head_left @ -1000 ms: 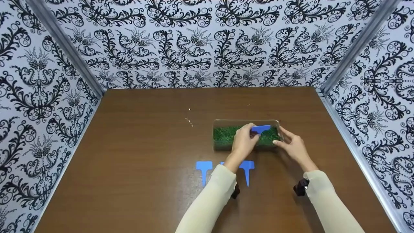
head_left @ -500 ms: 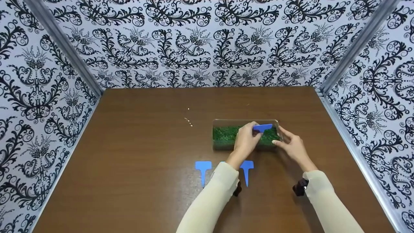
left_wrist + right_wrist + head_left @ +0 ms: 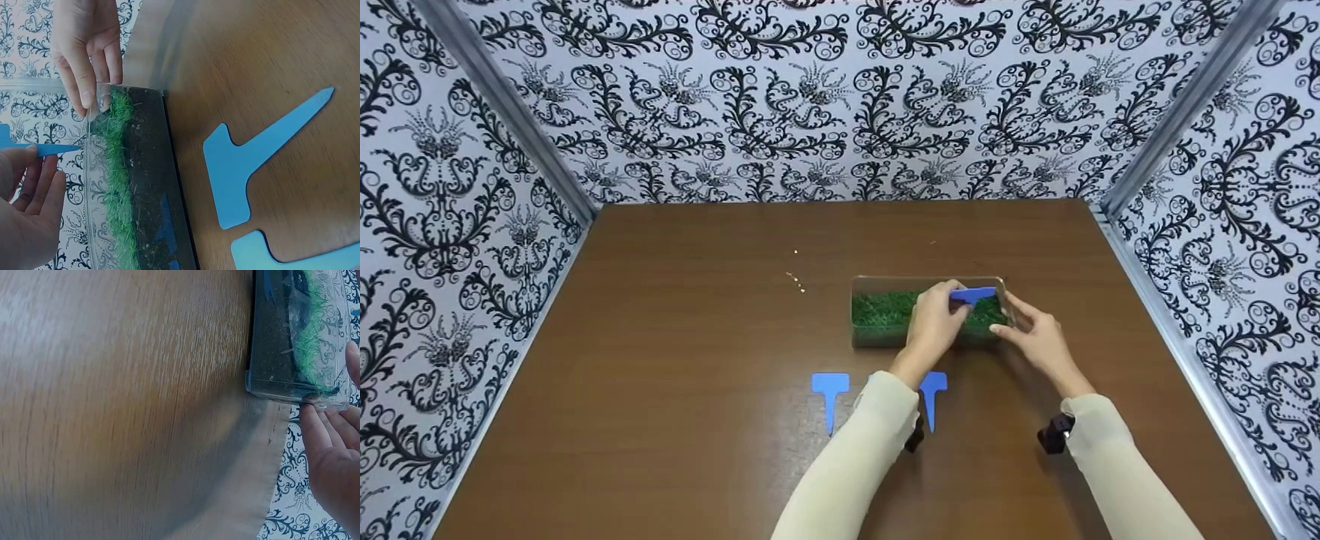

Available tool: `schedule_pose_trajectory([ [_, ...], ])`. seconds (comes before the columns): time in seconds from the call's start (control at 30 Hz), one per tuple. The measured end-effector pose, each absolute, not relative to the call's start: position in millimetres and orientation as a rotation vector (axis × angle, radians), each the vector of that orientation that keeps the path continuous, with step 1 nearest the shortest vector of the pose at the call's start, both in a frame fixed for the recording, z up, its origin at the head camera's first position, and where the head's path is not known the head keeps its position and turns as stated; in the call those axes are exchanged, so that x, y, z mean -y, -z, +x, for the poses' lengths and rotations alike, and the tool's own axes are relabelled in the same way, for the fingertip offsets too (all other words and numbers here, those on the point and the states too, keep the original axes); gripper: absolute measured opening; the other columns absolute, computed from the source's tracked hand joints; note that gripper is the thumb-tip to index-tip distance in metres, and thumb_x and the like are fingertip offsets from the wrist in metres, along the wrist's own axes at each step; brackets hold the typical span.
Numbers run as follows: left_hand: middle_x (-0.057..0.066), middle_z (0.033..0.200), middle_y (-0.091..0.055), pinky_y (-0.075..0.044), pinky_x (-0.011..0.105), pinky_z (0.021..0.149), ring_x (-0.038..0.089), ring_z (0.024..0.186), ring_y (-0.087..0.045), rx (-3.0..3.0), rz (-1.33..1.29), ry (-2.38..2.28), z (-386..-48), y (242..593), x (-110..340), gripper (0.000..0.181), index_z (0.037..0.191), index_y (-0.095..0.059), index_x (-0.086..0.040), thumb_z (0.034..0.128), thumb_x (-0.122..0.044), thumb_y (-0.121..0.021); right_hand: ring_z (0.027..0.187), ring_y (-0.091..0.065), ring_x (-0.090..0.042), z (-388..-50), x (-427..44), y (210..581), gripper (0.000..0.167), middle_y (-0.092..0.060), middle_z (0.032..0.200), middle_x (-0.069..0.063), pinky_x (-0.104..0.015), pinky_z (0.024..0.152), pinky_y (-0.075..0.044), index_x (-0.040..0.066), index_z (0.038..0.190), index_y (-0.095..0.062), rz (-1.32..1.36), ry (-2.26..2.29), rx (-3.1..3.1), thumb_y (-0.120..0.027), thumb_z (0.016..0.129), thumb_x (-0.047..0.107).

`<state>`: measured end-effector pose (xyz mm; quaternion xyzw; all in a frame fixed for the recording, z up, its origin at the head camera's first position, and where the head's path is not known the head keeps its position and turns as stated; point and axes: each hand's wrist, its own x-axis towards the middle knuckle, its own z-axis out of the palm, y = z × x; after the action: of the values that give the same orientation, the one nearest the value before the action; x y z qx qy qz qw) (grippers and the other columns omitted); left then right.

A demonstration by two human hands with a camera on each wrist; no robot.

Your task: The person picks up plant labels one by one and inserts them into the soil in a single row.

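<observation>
A clear plastic planter box (image 3: pixel 870 337) holds dark soil and green grass. My left hand (image 3: pixel 936 322) pinches a blue T-shaped plant label (image 3: pixel 975 294) by its head above the grass, near the right end. In the left wrist view the label's tip (image 3: pixel 73 148) points toward the box, level with its rim and above the grass. My right hand (image 3: pixel 1041 337) grips the box's right end, thumb at the front and fingers along the end wall. Nearer me lie more blue labels: a left one (image 3: pixel 830 384), a right one (image 3: pixel 934 382), and one mostly behind my left sleeve.
The brown wooden table (image 3: pixel 675 337) is enclosed by patterned walls (image 3: pixel 780 97) at the back and both sides. Small pale specks (image 3: pixel 796 281) lie left of the box. A black wrist camera (image 3: pixel 1054 435) sits under the right cuff.
My left hand has shifted slightly right with the label, which stays over the right part of the grass. My right hand stays at the box's end.
</observation>
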<state>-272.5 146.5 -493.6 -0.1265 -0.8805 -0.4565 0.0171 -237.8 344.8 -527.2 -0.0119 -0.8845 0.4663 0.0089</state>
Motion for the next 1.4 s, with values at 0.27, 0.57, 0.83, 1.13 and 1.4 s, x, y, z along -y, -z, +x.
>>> schedule_pose_trajectory([
  [0.27,-0.005,0.100,-0.073,-0.054,0.020,0.076,0.008,0.088,-0.068,2.728,-0.436,1.347,-276,495,-152,0.009,0.101,-0.075,-0.021,0.0933,-0.024,-0.071,0.139,-0.044,-0.040,-238,-345,527,0.069,-0.041,0.152,-0.025,-0.042,0.106,-0.041,0.005,0.152,-0.037,-0.025,-1.481,2.750,-0.069,0.095,0.024],
  [0.57,-0.007,0.097,-0.072,-0.054,0.019,0.078,0.007,0.089,-0.068,2.702,-0.439,1.351,-279,503,-156,0.010,0.099,-0.078,-0.024,0.0936,-0.027,-0.069,0.135,-0.048,-0.041,-240,-345,528,0.069,-0.045,0.148,-0.027,-0.044,0.104,-0.043,0.005,0.151,-0.039,-0.046,-1.438,2.765,-0.071,0.093,0.024],
  [0.83,-0.010,0.097,-0.076,-0.054,0.019,0.074,0.005,0.085,-0.070,2.715,-0.381,1.346,-282,508,-158,0.009,0.097,-0.078,-0.026,0.0915,-0.030,-0.072,0.137,-0.048,-0.037,-238,-344,528,0.069,-0.044,0.151,-0.020,-0.044,0.106,-0.043,0.007,0.152,-0.038,-0.027,-1.461,2.755,-0.070,0.094,0.025],
  [1.13,-0.011,0.093,-0.078,-0.056,0.024,0.071,0.006,0.080,-0.071,2.758,-0.337,1.197,-283,512,-160,0.009,0.097,-0.078,-0.029,0.0909,-0.033,-0.073,0.134,-0.051,-0.038,-238,-344,529,0.067,-0.048,0.148,-0.022,-0.046,0.106,-0.044,0.008,0.151,-0.041,-0.072,-1.418,2.761,-0.071,0.093,0.025],
  [1.4,-0.011,0.094,-0.078,-0.056,0.026,0.070,0.008,0.080,-0.072,2.767,-0.336,1.129,-286,515,-161,0.009,0.097,-0.079,-0.031,0.0908,-0.033,-0.073,0.132,-0.053,-0.038,-240,-344,530,0.066,-0.051,0.144,-0.025,-0.045,0.106,-0.044,0.006,0.150,-0.041,-0.078,-1.401,2.764,-0.071,0.093,0.022],
])
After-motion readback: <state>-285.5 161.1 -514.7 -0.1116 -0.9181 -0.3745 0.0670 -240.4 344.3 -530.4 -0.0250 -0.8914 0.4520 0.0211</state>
